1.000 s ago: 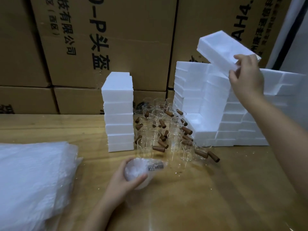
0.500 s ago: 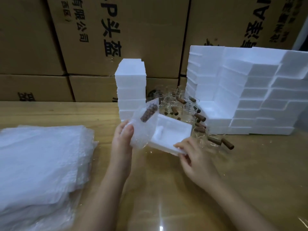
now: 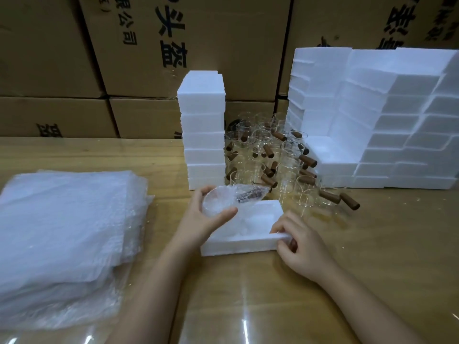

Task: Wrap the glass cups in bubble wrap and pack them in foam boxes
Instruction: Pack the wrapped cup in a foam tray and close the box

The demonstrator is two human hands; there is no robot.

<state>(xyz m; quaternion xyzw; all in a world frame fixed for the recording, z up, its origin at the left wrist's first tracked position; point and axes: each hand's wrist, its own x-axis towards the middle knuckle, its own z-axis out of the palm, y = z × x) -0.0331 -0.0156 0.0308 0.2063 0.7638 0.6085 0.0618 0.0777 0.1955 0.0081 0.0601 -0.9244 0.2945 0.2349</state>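
Observation:
An open white foam box (image 3: 244,240) lies flat on the wooden table (image 3: 372,256) in front of me. My left hand (image 3: 198,219) grips a glass cup wrapped in bubble wrap (image 3: 223,202), its brown handle showing through, and holds it over the box's left end. My right hand (image 3: 300,247) pinches the box's near right corner. Behind the box stand several bare glass cups with brown wooden handles (image 3: 270,155).
A thick pile of bubble wrap sheets (image 3: 64,234) covers the table's left side. A narrow stack of foam boxes (image 3: 203,135) stands left of the cups, and a wide stepped stack of foam boxes (image 3: 377,120) stands right. Cardboard cartons (image 3: 124,58) wall the back.
My right hand brought a foam box down from the right stack and set it flat on the table. My left hand carried the wrapped cup over it.

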